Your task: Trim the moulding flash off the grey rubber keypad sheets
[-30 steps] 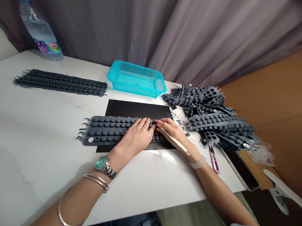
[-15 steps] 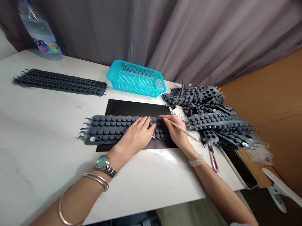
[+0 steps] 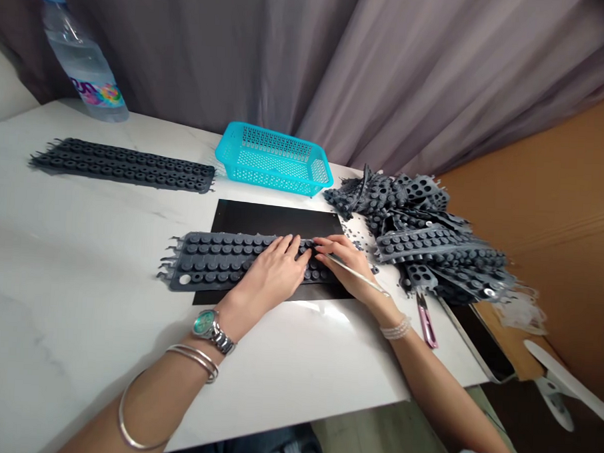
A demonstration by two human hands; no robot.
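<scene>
A dark grey rubber sheet of moulded round buttons (image 3: pixel 215 259) lies on a black mat (image 3: pixel 277 220), with ragged tabs along its left end. My left hand (image 3: pixel 275 271) rests flat on the sheet, fingers spread and holding nothing. My right hand (image 3: pixel 343 263) grips a thin pale pick (image 3: pixel 360 277), and its fingers are on the sheet's right end. The fingertips of both hands nearly meet. The pick's tip is hidden by my fingers.
A heap of grey rubber sheets (image 3: pixel 421 238) lies at the right, with loose small pieces (image 3: pixel 356 243) beside it. Pink-handled snips (image 3: pixel 426 322) lie near the table's edge. Behind stand a turquoise perforated basket (image 3: pixel 273 160), a grey strip of rings (image 3: pixel 122 165) and a water bottle (image 3: pixel 82 60).
My right hand has moved left and down onto the sheet's right end, and the pick now lies lower. My left hand stays on the sheet.
</scene>
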